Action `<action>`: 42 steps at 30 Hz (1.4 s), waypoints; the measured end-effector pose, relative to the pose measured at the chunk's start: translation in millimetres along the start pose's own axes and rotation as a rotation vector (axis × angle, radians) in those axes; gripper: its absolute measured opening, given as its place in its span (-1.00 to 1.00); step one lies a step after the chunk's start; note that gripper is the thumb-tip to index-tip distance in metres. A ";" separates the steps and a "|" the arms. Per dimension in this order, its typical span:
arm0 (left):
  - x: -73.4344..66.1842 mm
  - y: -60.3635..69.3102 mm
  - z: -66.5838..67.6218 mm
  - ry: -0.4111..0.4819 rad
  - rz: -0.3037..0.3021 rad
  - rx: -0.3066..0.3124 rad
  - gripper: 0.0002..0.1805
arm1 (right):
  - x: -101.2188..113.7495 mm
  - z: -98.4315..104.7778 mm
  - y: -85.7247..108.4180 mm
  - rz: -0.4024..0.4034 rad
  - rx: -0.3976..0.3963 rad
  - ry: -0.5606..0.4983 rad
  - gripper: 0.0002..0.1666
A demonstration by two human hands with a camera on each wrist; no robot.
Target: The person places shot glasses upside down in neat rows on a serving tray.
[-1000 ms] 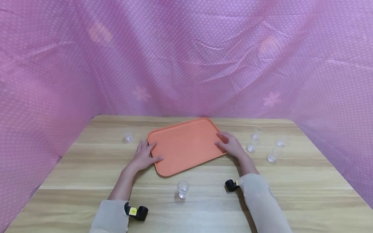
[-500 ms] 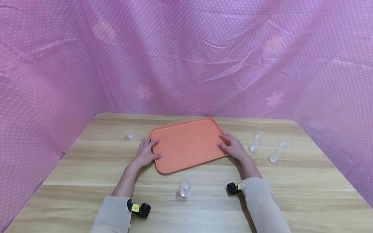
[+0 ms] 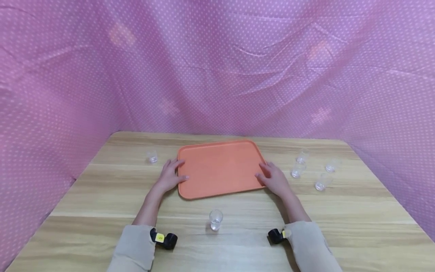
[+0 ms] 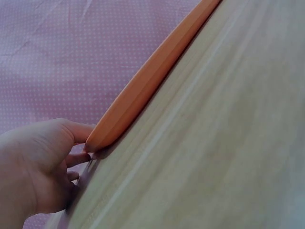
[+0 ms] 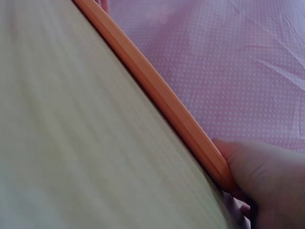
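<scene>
An orange rectangular tray (image 3: 221,170) lies almost level with the table's far edge, its right end slightly farther back. My left hand (image 3: 168,176) grips its left short side, thumb over the rim. In the left wrist view, the other fingers of the left hand (image 4: 43,167) are low beside the tray's corner, partly hidden. The right short side is held by my right hand (image 3: 275,179), thumb reaching over the rim; its remaining fingers are mostly hidden in the right wrist view. Just in front of the tray stands a clear glass (image 3: 215,220), upright.
On the wooden table (image 3: 102,211), one small clear glass (image 3: 152,157) stands left of the tray. Several more glasses, including a near one (image 3: 320,185), are grouped to the right. A pink dotted cloth (image 3: 217,75) hangs behind and at both sides.
The tray has turned clockwise, its right side coming toward me and its left near corner moving slightly away. Both hands stay on it; the right has come nearer. The glasses stay put.
</scene>
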State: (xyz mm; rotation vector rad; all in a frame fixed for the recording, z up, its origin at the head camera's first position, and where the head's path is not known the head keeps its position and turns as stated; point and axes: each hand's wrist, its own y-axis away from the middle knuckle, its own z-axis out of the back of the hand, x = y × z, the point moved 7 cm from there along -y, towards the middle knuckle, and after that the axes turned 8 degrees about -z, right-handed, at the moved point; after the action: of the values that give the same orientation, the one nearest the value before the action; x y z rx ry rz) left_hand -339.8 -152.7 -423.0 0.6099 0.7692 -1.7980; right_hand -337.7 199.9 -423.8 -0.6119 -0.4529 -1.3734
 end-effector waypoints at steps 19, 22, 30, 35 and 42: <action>-6.0 11.4 -4.8 -0.018 -0.068 0.042 -0.32 | -12.3 5.9 -21.5 0.086 0.045 -0.135 -0.44; -5.7 12.2 -5.6 -0.024 -0.069 0.050 -0.31 | -12.6 6.1 -27.6 0.093 0.047 -0.136 -0.45; -6.3 13.3 -6.8 -0.019 -0.063 0.029 -0.33 | -16.7 1.8 -25.9 0.053 0.085 -0.117 -0.42; -6.4 10.0 -6.4 0.004 -0.051 -0.001 -0.36 | -17.2 1.9 -21.3 0.024 0.082 -0.113 -0.40; -2.0 5.0 -1.7 0.021 -0.017 -0.023 -0.38 | -10.3 0.8 -17.3 0.006 0.065 -0.102 -0.40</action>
State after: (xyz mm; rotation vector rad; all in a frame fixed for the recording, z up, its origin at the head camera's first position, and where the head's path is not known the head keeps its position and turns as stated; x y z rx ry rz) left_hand -334.4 -151.5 -423.8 0.6096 0.8097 -1.7985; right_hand -356.4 206.7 -427.3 -0.6318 -0.5751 -1.3211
